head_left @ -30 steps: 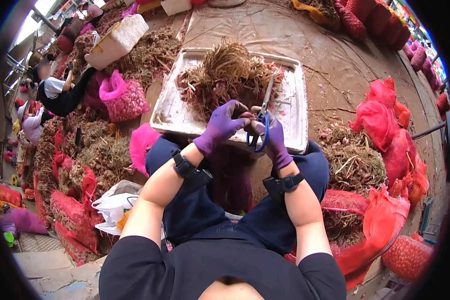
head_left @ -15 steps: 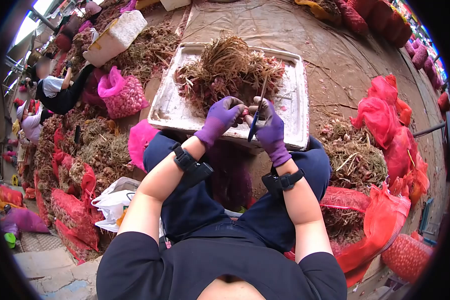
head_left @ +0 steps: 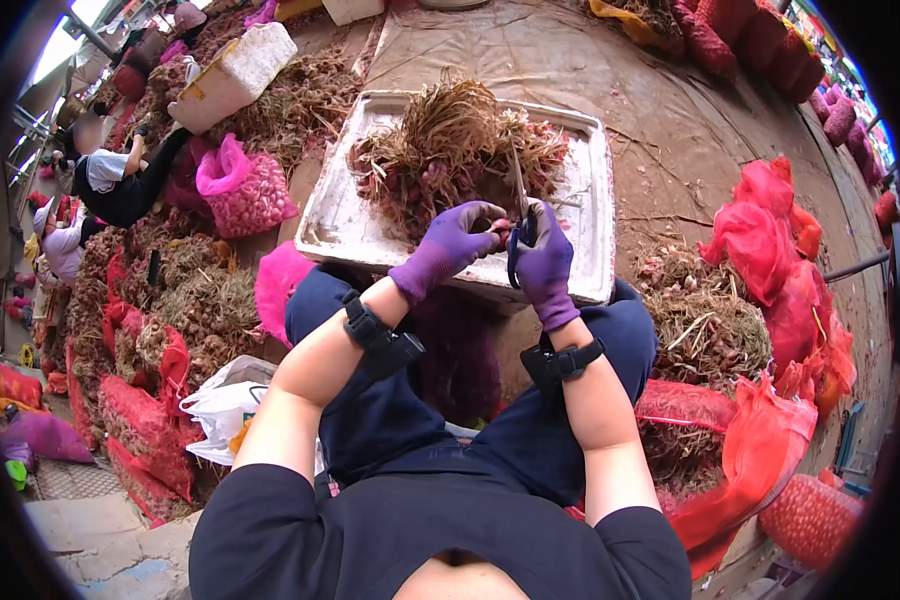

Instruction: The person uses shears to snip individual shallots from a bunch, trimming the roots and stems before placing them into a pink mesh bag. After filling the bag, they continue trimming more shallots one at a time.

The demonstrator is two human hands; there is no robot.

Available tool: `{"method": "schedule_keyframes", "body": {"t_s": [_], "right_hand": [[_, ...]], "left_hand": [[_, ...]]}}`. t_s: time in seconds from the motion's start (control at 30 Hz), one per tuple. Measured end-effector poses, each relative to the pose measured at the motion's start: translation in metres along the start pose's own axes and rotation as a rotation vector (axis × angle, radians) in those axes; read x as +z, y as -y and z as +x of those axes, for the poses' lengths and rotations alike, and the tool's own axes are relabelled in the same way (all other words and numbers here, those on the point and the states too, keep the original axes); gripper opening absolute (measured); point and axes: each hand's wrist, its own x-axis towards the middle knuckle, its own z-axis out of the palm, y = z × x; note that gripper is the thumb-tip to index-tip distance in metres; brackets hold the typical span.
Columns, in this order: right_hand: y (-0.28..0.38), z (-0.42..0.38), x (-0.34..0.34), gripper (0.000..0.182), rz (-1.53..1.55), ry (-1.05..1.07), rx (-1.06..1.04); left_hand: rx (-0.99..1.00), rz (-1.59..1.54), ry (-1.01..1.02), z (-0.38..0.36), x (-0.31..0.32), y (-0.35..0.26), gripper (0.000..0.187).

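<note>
My left hand (head_left: 455, 245), in a purple glove, pinches a small reddish bulb (head_left: 501, 229) that looks like a shallot. A pair of scissors (head_left: 519, 180) with dark blue handles is in my right hand (head_left: 543, 255), gloved the same way; its blades point away from me, just right of the bulb. Both hands are close together over the near edge of a white foam tray (head_left: 335, 220). On the tray lies a heap of reddish bulbs with dry, straw-coloured stalks (head_left: 450, 135), with loose skin scraps around it.
Piles of dried bulbs with stalks (head_left: 705, 320) lie at both sides, among red mesh sacks (head_left: 760, 440). A pink bag of bulbs (head_left: 245, 190) stands at left, near a white foam box (head_left: 232, 78). Another person (head_left: 120, 180) sits far left. A white plastic bag (head_left: 225, 415) is beside my left leg.
My left hand has shifted slightly right with the bulb. My right hand has turned a little, and the scissors' blades are now more upright in view, beside the bulb.
</note>
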Motion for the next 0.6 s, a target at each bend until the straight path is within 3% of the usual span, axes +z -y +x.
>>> {"method": "schedule_keyframes", "body": {"t_s": [0.07, 0.13, 0.2, 0.3, 0.33, 0.47, 0.53, 0.6], "right_hand": [[-0.008, 0.0, 0.007, 0.034, 0.027, -0.035, 0.006], [-0.023, 0.003, 0.016, 0.033, 0.678, -0.089, 0.414], [-0.032, 0.004, 0.015, 0.035, 0.628, -0.073, 0.416], [-0.015, 0.0, 0.008, 0.045, 0.885, 0.125, 0.435], [-0.017, -0.003, 0.008, 0.047, 0.828, 0.152, 0.453], [-0.023, -0.007, 0.015, 0.049, 0.636, 0.144, 0.349], [-0.023, -0.007, 0.015, 0.049, 0.606, 0.129, 0.283], [-0.02, -0.005, 0.007, 0.05, 0.894, 0.264, 0.461]], "left_hand": [[-0.058, -0.043, -0.014, -0.002, 0.0, -0.005, 0.035], [-0.029, -0.099, -0.01, 0.0, -0.006, 0.007, 0.037], [-0.082, -0.241, -0.041, -0.002, -0.009, 0.004, 0.036], [-0.038, -0.323, -0.04, -0.002, -0.007, 0.016, 0.035], [-0.027, -0.367, -0.017, -0.003, -0.008, 0.017, 0.035], [-0.042, -0.029, 0.001, -0.002, -0.01, 0.015, 0.035], [-0.068, -0.12, 0.009, 0.001, -0.018, 0.019, 0.036], [0.05, 0.127, 0.09, 0.0, -0.022, 0.012, 0.03]]}}
